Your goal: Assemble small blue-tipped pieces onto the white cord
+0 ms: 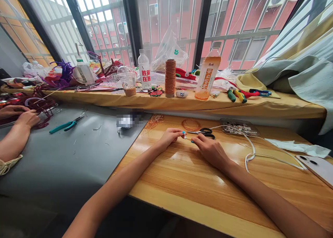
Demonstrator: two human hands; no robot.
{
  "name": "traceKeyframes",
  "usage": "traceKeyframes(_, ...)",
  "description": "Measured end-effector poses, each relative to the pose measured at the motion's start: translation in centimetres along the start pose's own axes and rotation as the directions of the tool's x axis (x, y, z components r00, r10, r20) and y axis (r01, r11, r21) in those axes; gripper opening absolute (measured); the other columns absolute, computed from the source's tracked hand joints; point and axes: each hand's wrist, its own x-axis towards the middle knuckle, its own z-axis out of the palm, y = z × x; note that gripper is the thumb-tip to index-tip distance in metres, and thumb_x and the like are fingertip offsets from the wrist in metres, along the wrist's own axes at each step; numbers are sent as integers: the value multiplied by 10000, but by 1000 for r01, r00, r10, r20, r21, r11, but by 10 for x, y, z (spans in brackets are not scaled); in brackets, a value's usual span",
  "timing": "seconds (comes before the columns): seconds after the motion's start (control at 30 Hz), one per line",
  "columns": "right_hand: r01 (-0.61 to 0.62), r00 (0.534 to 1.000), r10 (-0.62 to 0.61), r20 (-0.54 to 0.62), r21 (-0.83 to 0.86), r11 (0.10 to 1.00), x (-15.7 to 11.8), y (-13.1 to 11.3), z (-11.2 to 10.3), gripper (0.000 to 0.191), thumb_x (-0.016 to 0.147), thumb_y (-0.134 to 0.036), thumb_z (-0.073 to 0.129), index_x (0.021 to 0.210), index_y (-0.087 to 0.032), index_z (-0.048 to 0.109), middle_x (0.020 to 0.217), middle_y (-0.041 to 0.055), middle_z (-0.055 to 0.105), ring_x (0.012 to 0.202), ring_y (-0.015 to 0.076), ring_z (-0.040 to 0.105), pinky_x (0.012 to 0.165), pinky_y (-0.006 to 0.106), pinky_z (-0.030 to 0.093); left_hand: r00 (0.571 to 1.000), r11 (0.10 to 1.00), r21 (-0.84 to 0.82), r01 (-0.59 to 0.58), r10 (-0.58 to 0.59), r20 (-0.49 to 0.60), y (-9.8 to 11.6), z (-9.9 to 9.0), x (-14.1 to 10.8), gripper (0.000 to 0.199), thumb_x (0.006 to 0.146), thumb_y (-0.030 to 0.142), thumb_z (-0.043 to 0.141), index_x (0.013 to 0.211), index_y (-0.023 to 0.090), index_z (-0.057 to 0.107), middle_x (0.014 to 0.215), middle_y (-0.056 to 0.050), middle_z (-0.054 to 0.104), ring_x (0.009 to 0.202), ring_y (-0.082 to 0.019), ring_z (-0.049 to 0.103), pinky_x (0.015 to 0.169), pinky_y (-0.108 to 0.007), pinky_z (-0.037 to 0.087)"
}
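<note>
Over the wooden table [166, 182], my left hand [170, 137] is closed in a pinch on a small white piece [185, 136], perhaps a bead. My right hand [210, 149] comes in from the other side, its thumb and forefinger pinching a short length of thin orange-brown cord [189, 139] that meets the white piece. Blue nails show on both hands. Just behind the fingertips lie black-handled scissors [206, 131], partly hidden by my right hand. A loose coil of orange cord [191, 124] rests beyond them, and a heap of cut orange threads [155, 122] lies left of it.
A clear tray of small white pieces [240, 128], white cord [251, 155], tissue [298, 147] and a phone [316, 167] lie to the right. On the sill stand a cord spool [170, 78] and bottles [208, 73]. At left, a co-worker's hands [27, 118] work near teal pliers [63, 126].
</note>
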Motion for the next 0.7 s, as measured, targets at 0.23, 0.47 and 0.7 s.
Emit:
traceKeyframes(0.23,12,997,-5,-74,91,996,-2,1,7,207,839,-271,376,928,-151,519,789,49,610,651,129,549,519,215,341,1000,1000,-10,15,-15,-9,-2,0,1,288,605,377,573,649,96,615,499,34,460,402,-27,203,427,-234,98)
traceKeyframes(0.47,70,997,-69,-39,39,997,-1,2,2,227,780,-153,423,979,-140,531,875,58,611,708,136,540,589,223,338,1000,1000,11,0,0,21,-8,-2,4,319,615,385,561,711,91,636,565,14,506,408,-23,224,420,-227,100)
traceKeyframes(0.7,-54,998,52,22,82,995,-1,3,6,299,738,-62,379,954,-176,550,845,38,591,597,105,532,497,197,330,1000,999,40,1,-2,26,-4,0,1,325,616,395,560,690,87,632,511,23,486,409,-27,216,422,-227,105)
